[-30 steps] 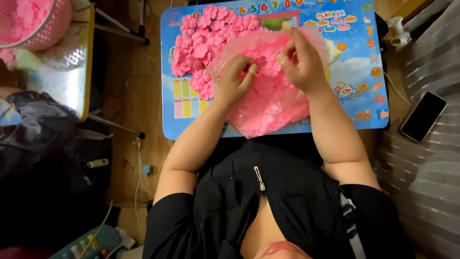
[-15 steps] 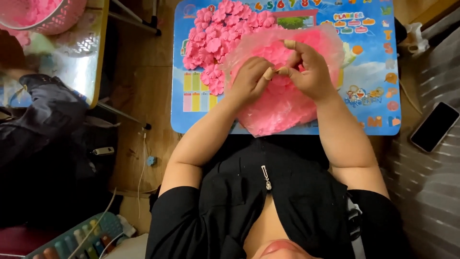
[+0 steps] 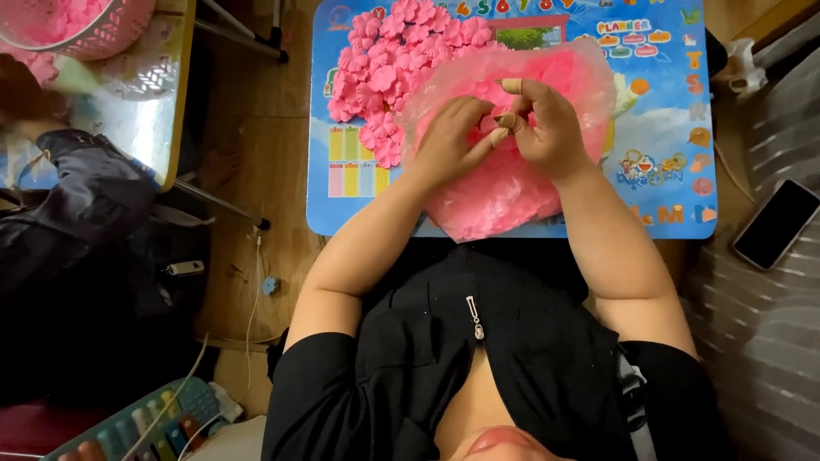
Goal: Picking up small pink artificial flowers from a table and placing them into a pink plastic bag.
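Petal [image 3: 489, 125]: small, pink and soft-looking; you pinch it between both hands above the bag, near the board's far edge.
Left hand [image 3: 451, 141]: your fingers are curled together on the petal.
Right hand [image 3: 547, 128]: thumb and fingers are closed on the same petal.
Bag [image 3: 504, 183]: thin, crinkled clear plastic, full of pink pieces, at the board's near edge.
Flowers [image 3: 389, 60]: a heap of ruffled pink blooms at the far left corner.
Board [image 3: 675, 128]: flat, glossy, blue, with printed pictures.
Phone [image 3: 776, 224]: dark slab, well right of the board.
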